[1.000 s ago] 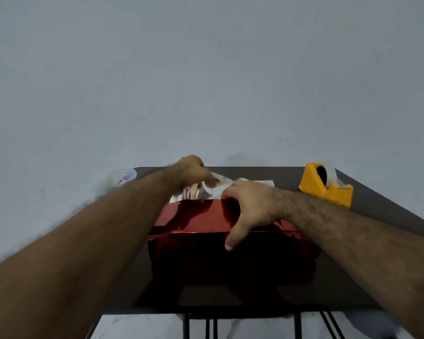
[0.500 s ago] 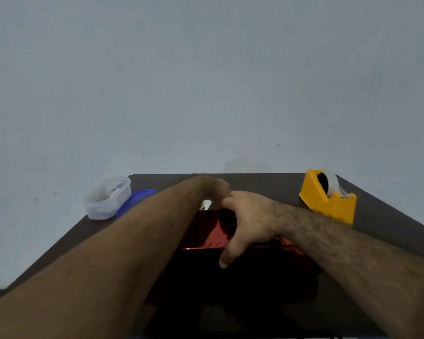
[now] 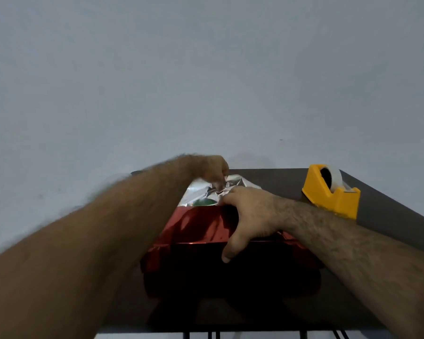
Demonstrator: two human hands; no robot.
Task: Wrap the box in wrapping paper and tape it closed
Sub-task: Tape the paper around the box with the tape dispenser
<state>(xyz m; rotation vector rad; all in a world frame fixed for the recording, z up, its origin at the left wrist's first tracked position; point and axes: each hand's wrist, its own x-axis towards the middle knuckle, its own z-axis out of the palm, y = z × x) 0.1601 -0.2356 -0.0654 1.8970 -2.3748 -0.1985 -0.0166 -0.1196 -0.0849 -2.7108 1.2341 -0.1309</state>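
The box (image 3: pixel 196 231) sits mid-table, covered in shiny red wrapping paper. At its far side the paper's silver underside (image 3: pixel 201 192) stands up crumpled, with a bit of green showing under it. My left hand (image 3: pixel 214 171) reaches over the far edge and pinches the silver flap with curled fingers. My right hand (image 3: pixel 249 216) lies over the box top, its thumb hooked down over the near face and its fingers at the far edge, holding the box and paper. The yellow tape dispenser (image 3: pixel 333 192) stands to the right.
The dark table (image 3: pixel 389 216) ends at a grey wall just behind the box. My left forearm crosses the left side and hides that part of the table. Black table legs show below the near edge.
My left hand has lifted the silver flap up again at the far edge after pressing it down. My left arm now hides the white container and blue lid. The right hand stays put.
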